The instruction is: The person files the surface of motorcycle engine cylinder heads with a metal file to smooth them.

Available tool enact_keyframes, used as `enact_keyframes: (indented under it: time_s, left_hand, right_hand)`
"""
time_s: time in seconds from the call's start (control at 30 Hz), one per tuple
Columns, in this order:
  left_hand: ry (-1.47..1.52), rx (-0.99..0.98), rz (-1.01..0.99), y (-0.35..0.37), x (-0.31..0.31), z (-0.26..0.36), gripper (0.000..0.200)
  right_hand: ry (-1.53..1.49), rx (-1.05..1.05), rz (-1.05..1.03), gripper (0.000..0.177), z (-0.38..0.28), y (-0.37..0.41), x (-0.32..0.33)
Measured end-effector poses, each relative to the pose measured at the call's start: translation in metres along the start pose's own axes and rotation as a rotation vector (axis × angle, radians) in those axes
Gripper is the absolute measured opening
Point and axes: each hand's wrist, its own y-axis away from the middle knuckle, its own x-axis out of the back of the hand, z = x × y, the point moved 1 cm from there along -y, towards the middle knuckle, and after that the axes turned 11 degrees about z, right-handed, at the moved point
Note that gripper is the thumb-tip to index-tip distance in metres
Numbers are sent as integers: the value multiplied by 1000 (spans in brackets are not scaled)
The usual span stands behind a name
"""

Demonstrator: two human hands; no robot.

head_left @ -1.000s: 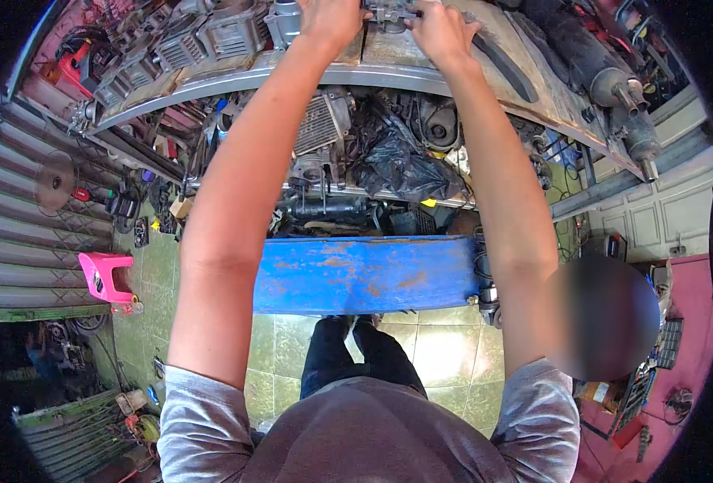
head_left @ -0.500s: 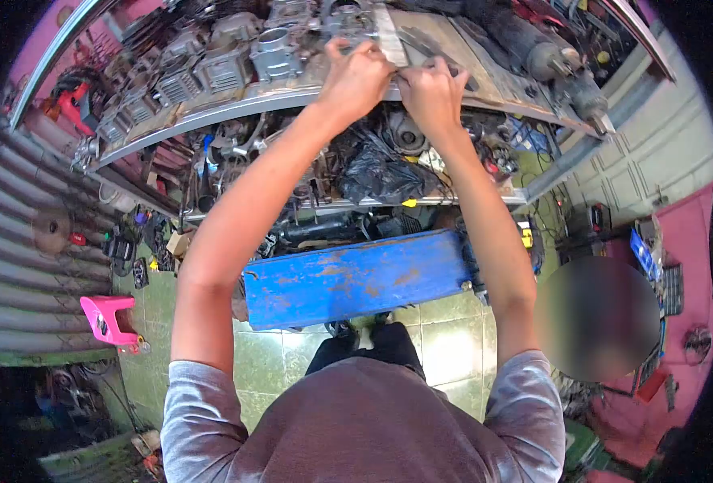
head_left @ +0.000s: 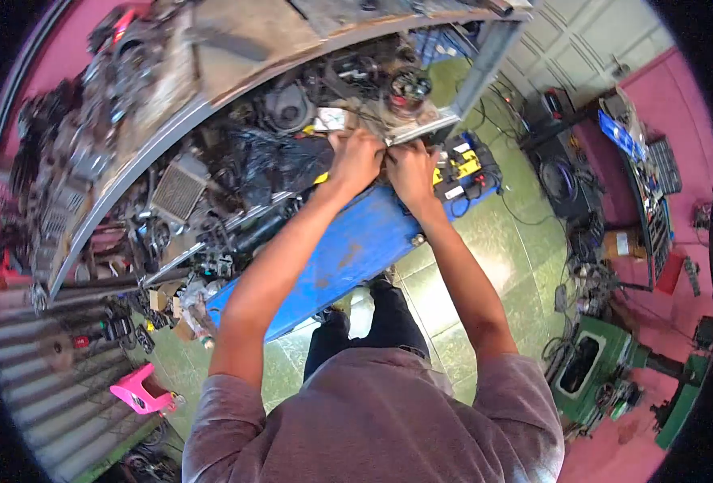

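My left hand (head_left: 355,167) and my right hand (head_left: 411,174) are close together in front of the lower shelf. Both have curled, pinched fingers, and their fingertips nearly meet. Whatever lies between them is too small to make out. Below the hands is a long blue box-like bench (head_left: 348,253) with worn paint. Behind my left hand a small white box (head_left: 331,119) sits on the shelf, next to a crumpled black plastic bag (head_left: 280,167). To the right of my right hand are yellow-and-black items (head_left: 465,165) with cables.
Above is a wooden upper shelf (head_left: 272,28) with a metal edge, crowded with engine parts on its left. A pink stool (head_left: 141,392) stands on the tiled floor at left. A green machine (head_left: 594,366) and loose cables are on the right.
The view has swung to the right. My hands have come away from the upper shelf's edge to the front of the lower shelf, staying close together with fingers pinched.
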Motion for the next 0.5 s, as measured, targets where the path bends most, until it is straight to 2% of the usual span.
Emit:
enact_keyframes:
  time_s: [0.1,0.13,0.27,0.33,0.37,0.4,0.47,0.5]
  left_hand:
    - [48,56,-136,7,-88,14,11]
    - [24,40,-164,9,-114,17,10]
    - [78,79,-257,9,-201,25,11]
    - [76,116,-239,4,-228,26,11]
    - [39,124,-289,0,-241,21,16]
    - [43,128,-306,-1,-251,17,16]
    - [2,139,-176,-3,-268,10,23]
    - [-3,142,-182,-1,-277,7,31]
  right_hand:
    - [159,-147,-197,10,73,26,-13]
    - [190,-122,-159,12,95,35,-16]
    - [215,-241,-273,21,170,56,-35]
    - [233,-259,-291,27,194,57,-43]
    - [261,-265,-359,42,207,57,-47]
    - [261,-278,-371,42,218,61,-56]
    - [284,-232,-294,58,238,63,-72]
    - [270,-227,-340,72,248,63,-78]
